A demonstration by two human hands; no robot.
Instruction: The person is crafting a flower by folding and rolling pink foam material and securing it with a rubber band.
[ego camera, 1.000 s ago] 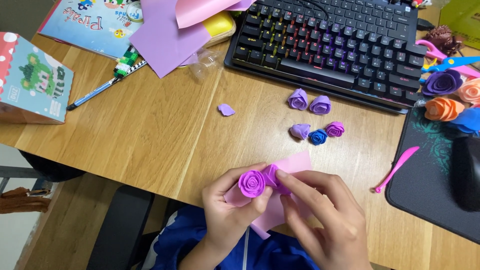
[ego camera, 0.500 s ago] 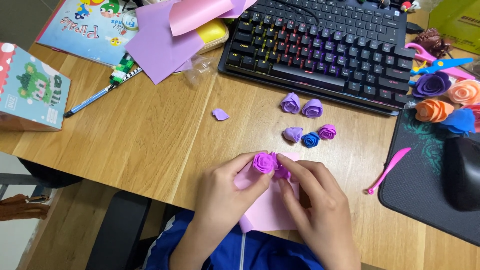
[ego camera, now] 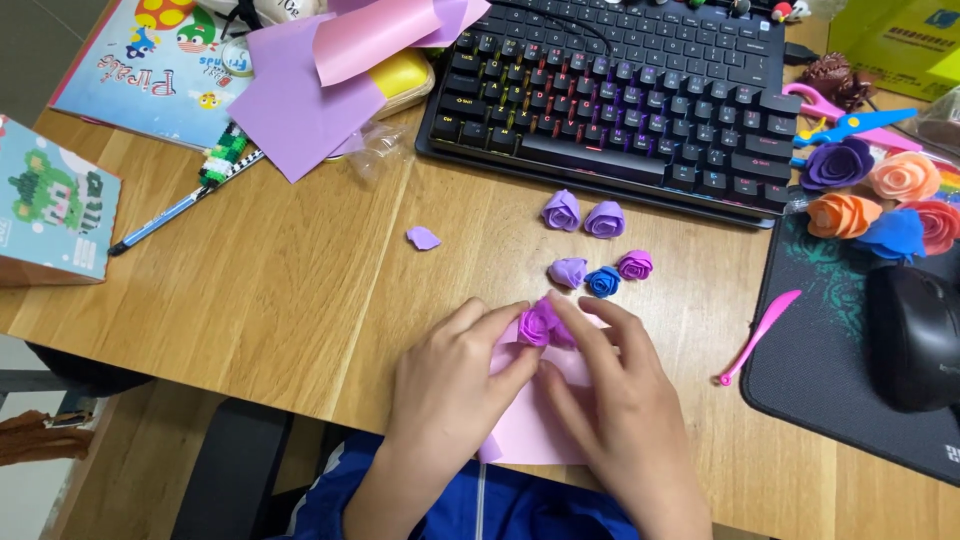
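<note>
Already a small crop of finished paper roses lies on the wooden desk (ego camera: 250, 300): two lilac ones (ego camera: 583, 214) just below the keyboard (ego camera: 620, 90), and closer in a lilac, a blue (ego camera: 603, 282) and a magenta one (ego camera: 636, 265) in a tight row. Larger roses in purple, orange, blue and red (ego camera: 880, 195) are heaped at the desk's right edge, above the mouse (ego camera: 915, 335).

One more is under way, by the look of it. The left hand (ego camera: 450, 385) and right hand (ego camera: 625, 400) meet near the desk's front edge, fingertips pinched together on a purple rose (ego camera: 535, 325) that looks mostly rolled; it sits on a pale pink sheet (ego camera: 535, 425) that runs under both palms to the front edge. Whether its base is fixed I cannot tell, since the fingers cover it.

A lone purple petal scrap (ego camera: 423, 238) lies toward the desk's middle. Spare purple and pink sheets (ego camera: 300, 100) overlap at the back, left of the keyboard, with a pen (ego camera: 160, 222) nearby. A pink plastic tool (ego camera: 760, 335) rests on the edge of the mouse mat (ego camera: 830, 400), near the right hand. Nothing blocks the hands; the three small roses just beyond the fingertips are the closest things to be knocked.
</note>
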